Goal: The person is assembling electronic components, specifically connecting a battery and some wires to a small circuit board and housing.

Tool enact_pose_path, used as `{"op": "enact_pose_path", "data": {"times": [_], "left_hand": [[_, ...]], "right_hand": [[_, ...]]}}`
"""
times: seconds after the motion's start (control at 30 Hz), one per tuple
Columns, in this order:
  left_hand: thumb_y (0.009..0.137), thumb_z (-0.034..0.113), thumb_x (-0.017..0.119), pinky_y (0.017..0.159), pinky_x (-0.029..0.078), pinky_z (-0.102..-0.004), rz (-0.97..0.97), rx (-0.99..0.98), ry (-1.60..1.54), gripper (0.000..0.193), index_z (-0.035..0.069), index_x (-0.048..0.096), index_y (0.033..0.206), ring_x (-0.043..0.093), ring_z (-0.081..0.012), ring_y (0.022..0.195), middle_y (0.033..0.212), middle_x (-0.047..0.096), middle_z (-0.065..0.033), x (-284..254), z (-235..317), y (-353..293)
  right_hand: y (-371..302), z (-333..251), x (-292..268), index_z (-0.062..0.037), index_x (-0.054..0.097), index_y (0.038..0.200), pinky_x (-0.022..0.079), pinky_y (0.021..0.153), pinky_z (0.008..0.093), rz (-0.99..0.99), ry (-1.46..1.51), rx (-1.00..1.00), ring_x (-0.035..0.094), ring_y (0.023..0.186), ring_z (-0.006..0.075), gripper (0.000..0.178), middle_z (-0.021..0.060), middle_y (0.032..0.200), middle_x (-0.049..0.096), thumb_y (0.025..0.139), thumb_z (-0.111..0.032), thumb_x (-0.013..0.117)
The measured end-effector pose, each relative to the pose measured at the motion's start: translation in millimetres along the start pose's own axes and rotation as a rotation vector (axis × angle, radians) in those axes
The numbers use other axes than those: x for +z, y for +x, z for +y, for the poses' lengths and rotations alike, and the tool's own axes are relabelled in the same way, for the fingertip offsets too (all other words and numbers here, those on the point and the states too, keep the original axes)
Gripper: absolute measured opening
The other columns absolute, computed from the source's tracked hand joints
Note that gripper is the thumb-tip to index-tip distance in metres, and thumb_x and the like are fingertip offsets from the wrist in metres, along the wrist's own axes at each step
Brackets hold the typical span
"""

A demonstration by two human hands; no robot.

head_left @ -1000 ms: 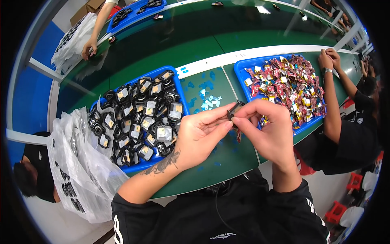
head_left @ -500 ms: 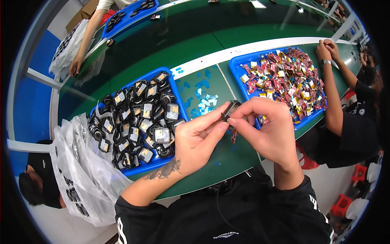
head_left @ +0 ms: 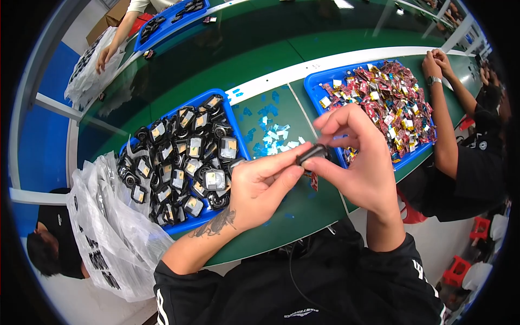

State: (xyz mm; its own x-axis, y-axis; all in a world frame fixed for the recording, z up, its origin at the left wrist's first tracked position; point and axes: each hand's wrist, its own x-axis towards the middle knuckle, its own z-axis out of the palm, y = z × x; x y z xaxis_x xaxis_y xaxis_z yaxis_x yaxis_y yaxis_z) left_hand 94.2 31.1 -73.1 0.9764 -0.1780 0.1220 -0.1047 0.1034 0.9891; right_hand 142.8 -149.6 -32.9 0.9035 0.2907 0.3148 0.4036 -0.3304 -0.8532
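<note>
A small black watch-like case [head_left: 312,155] is held in front of me, over the green table. My left hand [head_left: 262,187] pinches its left end between thumb and fingers. From the right, my right hand [head_left: 360,162] has its thumb against the case, with the fingers curled above and slightly blurred. A small red circuit board piece [head_left: 314,181] shows just below the case; whether it is attached cannot be made out. To the left, a blue tray [head_left: 238,127] holds many similar black watch cases [head_left: 215,180], some with pale square faces.
At right, another blue tray [head_left: 313,86] is heaped with red circuit boards and white and yellow parts. Blue film scraps [head_left: 276,135] lie between the trays. A white plastic bag [head_left: 108,227] hangs at left. Co-workers' arms [head_left: 444,119] are at right and far left.
The black case has tilted from upright to nearly flat. My right fingers have lifted and opened somewhat above it, the thumb staying on it. The far-left co-worker's hand has moved up.
</note>
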Motion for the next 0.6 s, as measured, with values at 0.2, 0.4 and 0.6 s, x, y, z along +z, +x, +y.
{"op": "enact_pose_path", "data": {"times": [0.2, 0.4, 0.6], "left_hand": [[0.094, -0.003, 0.054, 0.087, 0.050, -0.0242, 0.013, 0.083, 0.009, 0.033, -0.005, 0.058, 0.127, 0.063, -0.0117, 0.101, 0.117, 0.067, -0.0139, 3.4, -6.8, -0.8], [0.094, -0.004, 0.054, 0.087, 0.050, -0.0242, 0.030, 0.068, 0.000, 0.033, -0.006, 0.058, 0.127, 0.063, -0.0121, 0.101, 0.116, 0.067, -0.0140, 4.1, -2.3, 1.3], [0.095, -0.003, 0.054, 0.088, 0.051, -0.0251, 0.054, 0.046, 0.037, 0.034, -0.006, 0.056, 0.129, 0.063, -0.0134, 0.100, 0.116, 0.066, -0.0135, 3.0, -7.7, 1.3]], "right_hand": [[-2.7, 0.7, 1.3, -0.0039, 0.053, 0.088, 0.049, 0.071, 0.0228, -0.099, 0.086, 0.011, 0.062, 0.083, 0.0082, 0.031, 0.0035, 0.089, 0.060, 0.069, 0.007, 0.075], [-0.9, 3.7, 3.0, -0.0031, 0.052, 0.086, 0.049, 0.066, 0.0216, -0.093, 0.136, 0.012, 0.060, 0.076, 0.0078, 0.030, 0.0027, 0.085, 0.058, 0.069, 0.008, 0.075], [0.1, 6.3, 6.2, -0.0030, 0.052, 0.087, 0.049, 0.070, 0.0230, -0.100, 0.111, 0.001, 0.059, 0.078, 0.0082, 0.030, 0.0027, 0.087, 0.057, 0.070, 0.007, 0.075]]}}
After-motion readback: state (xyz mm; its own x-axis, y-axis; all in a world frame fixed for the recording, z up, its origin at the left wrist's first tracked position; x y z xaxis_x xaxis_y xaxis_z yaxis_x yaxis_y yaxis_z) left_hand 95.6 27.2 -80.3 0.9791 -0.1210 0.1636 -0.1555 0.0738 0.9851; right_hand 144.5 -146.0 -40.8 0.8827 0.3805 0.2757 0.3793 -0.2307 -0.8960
